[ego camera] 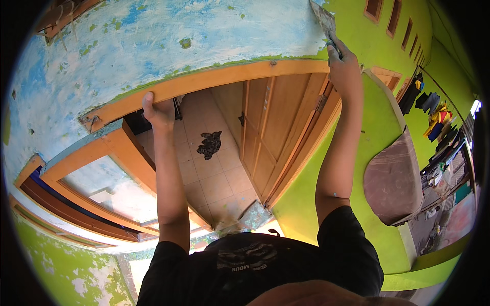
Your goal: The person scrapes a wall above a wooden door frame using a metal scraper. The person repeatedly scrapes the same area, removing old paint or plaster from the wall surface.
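My right hand grips a scraper with a flat metal blade, raised at the upper right. Its blade lies against the wall where scraped blue-white plaster meets green paint. Below it runs the orange wooden door frame's top beam. Around this beam, left of centre, my left hand is hooked, thumb on the near face and fingers hidden behind. Green paint flecks remain along the beam's upper edge and in patches on the plaster.
A wooden door stands in the doorway above a tiled floor with a dark crumpled cloth. An orange-framed window is at left. Clothes hang at right, past a brown covering on a green wall edge.
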`<action>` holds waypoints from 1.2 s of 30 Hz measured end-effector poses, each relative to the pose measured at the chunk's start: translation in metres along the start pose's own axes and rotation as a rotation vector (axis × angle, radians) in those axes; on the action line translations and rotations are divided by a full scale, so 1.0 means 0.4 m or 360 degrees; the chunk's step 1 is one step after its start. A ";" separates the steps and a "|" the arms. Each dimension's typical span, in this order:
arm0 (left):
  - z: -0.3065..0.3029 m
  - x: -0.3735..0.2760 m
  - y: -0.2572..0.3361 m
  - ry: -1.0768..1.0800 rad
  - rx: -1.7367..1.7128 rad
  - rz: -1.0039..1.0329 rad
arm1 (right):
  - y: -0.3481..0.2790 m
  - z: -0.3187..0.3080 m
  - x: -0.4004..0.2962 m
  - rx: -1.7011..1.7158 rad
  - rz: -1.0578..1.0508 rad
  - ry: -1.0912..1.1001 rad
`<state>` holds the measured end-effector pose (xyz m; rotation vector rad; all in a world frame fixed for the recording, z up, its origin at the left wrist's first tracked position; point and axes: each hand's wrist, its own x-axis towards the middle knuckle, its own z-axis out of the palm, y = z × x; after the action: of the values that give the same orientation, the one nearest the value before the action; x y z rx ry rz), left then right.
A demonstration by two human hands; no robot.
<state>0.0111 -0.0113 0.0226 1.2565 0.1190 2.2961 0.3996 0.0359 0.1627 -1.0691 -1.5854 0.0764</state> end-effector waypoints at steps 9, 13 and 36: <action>-0.011 -0.007 -0.005 -0.0031 -0.0040 -0.0049 | -0.090 -0.027 -0.005 0.0069 0.0406 -0.0166; -0.017 -0.006 -0.011 -0.0068 -0.0068 -0.0105 | -0.004 0.030 -0.088 -0.0016 0.0083 -0.0064; -0.089 0.002 -0.058 0.0085 -0.0130 -0.0189 | -0.050 0.104 -0.170 0.0186 0.0325 -0.0188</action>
<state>-0.0089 0.0151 -0.0042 1.1174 0.1145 2.2105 0.3487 -0.0001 0.1093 -1.1486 -1.5515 0.3719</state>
